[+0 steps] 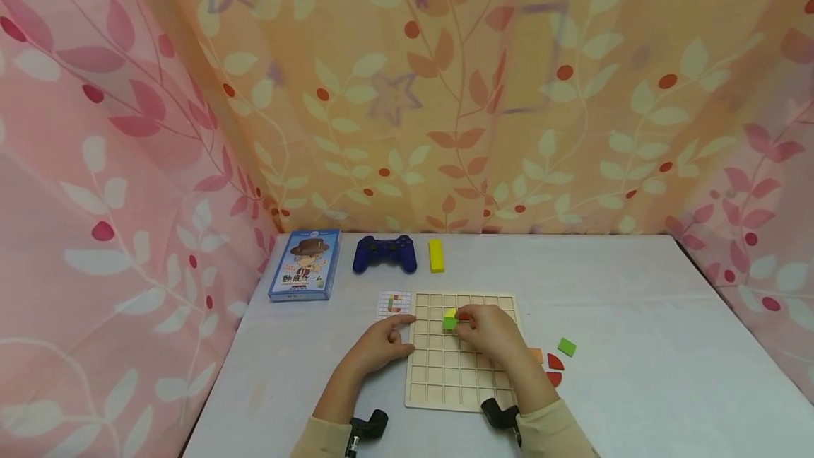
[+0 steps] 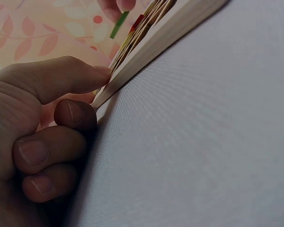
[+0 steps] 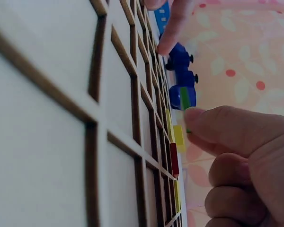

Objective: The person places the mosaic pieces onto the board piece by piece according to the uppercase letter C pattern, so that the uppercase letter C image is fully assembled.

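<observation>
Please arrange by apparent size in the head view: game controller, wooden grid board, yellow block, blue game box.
Largest to smallest, as they look:
Wooden grid board
Blue game box
Game controller
Yellow block

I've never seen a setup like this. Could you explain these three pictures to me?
There is no machine: these are a person's bare hands. The wide picture comes from a camera worn on the head; the two close ones come from cameras on the left and right wrists. The right hand pinches a green piece above a grid board, and the left hand touches the board's left edge. Also on the white table lie a pattern card, a blue box, a game controller and a yellow block; right of the board are two red pieces, another green piece and an orange piece.
</observation>
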`<state>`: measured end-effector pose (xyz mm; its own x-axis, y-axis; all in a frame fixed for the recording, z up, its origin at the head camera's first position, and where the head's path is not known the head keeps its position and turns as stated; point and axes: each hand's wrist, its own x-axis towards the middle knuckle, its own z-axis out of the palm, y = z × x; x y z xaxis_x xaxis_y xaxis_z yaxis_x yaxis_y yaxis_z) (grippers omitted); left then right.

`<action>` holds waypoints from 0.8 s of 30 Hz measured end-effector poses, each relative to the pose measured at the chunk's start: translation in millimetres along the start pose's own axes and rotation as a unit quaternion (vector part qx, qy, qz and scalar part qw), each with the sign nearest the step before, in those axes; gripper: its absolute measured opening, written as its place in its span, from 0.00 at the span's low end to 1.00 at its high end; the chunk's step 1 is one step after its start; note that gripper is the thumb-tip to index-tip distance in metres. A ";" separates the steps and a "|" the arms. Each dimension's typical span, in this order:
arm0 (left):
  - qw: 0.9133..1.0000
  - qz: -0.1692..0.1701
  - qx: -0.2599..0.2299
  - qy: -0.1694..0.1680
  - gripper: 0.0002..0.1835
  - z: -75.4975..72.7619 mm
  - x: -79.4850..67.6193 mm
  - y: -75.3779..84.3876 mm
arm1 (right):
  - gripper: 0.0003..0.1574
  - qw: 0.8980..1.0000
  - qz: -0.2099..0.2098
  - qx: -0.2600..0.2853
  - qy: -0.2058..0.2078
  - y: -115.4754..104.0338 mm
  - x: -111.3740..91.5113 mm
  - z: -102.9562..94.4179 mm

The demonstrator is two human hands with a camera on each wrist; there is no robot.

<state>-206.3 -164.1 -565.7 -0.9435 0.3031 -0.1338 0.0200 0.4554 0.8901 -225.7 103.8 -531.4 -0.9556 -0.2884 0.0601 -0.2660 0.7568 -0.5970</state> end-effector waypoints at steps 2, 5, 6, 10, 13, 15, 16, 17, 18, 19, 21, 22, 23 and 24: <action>1.000 0.002 0.000 0.000 0.29 -0.2 0.0 0.1 | 0.13 1.000 0.004 0.003 -0.002 2.0 0.1 1.3; 1.000 0.002 0.000 0.001 0.29 -0.1 0.2 -0.1 | 0.12 1.000 0.005 0.006 -0.006 5.0 0.0 3.9; 1.000 0.002 0.000 0.002 0.29 0.0 0.3 -0.3 | 0.12 1.000 0.005 0.006 -0.007 6.0 0.1 5.0; 1.000 0.001 0.000 0.002 0.29 0.5 0.9 -0.9 | 0.12 1.000 0.008 0.003 -0.009 9.5 0.8 9.2; 1.000 0.002 -0.002 0.002 0.29 0.8 0.9 -1.1 | 0.12 1.000 0.005 -0.001 -0.004 10.4 1.4 10.8; 1.000 0.003 -0.002 0.004 0.29 0.9 0.8 -1.0 | 0.13 1.000 0.005 -0.004 -0.001 10.4 1.6 10.8; 1.000 0.002 -0.002 0.004 0.29 1.0 0.8 -1.1 | 0.13 1.000 0.005 -0.005 -0.001 10.1 1.7 10.5; 1.000 0.001 -0.002 0.004 0.29 1.0 0.9 -0.9 | 0.13 1.000 0.005 -0.006 0.000 9.6 1.6 9.9; 1.000 0.000 -0.002 0.005 0.29 0.8 1.0 -0.6 | 0.13 1.000 0.005 -0.006 0.000 9.2 1.6 9.4; 1.000 -0.001 -0.003 0.005 0.29 0.7 1.0 -0.3 | 0.14 1.000 0.006 -0.007 -0.001 9.0 1.5 8.9; 1.000 -0.002 -0.003 0.004 0.29 0.5 1.0 0.3 | 0.14 1.000 0.008 -0.004 -0.002 8.0 1.3 7.4; 1.000 -0.003 -0.003 0.003 0.29 0.3 0.9 0.6 | 0.14 1.000 0.009 -0.004 -0.002 7.3 1.0 6.5; 1.000 -0.003 -0.004 0.003 0.29 0.2 0.8 0.6 | 0.14 1.000 0.010 -0.001 -0.002 6.5 0.5 5.4; 1.000 -0.003 -0.004 0.003 0.29 0.1 0.8 0.6 | 0.14 1.000 0.012 0.001 -0.001 5.6 -0.1 4.1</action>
<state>-207.0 -163.4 -565.3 -0.9459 0.2944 -0.1365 0.0117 0.4514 0.8922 -226.5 105.7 -538.1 -0.9615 -0.2713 0.0440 -0.2426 0.7622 -0.6002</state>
